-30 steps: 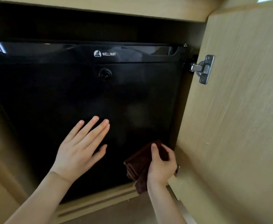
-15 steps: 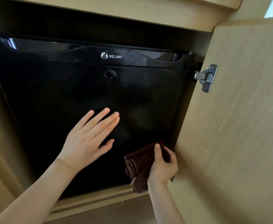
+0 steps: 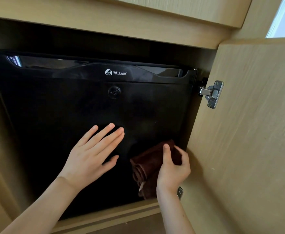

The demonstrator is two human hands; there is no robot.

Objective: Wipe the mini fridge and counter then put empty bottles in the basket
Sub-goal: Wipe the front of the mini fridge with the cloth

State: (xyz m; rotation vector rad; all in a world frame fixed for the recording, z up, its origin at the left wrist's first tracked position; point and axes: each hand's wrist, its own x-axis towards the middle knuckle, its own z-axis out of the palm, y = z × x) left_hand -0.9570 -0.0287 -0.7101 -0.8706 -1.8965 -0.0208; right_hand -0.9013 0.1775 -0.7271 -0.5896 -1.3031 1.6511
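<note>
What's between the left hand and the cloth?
In the head view, only a strip of bare black fridge door separates the left hand from the brown cloth, which the right hand grips.

Open cabinet door (image 3: 249, 149), metal hinge (image 3: 212, 94)

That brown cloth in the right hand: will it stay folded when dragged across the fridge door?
Likely floppy: the cloth bunches in soft folds and hangs loose below the right hand. Probably light; a loose grip holds it. May slide easily on the glossy fridge door.
</note>
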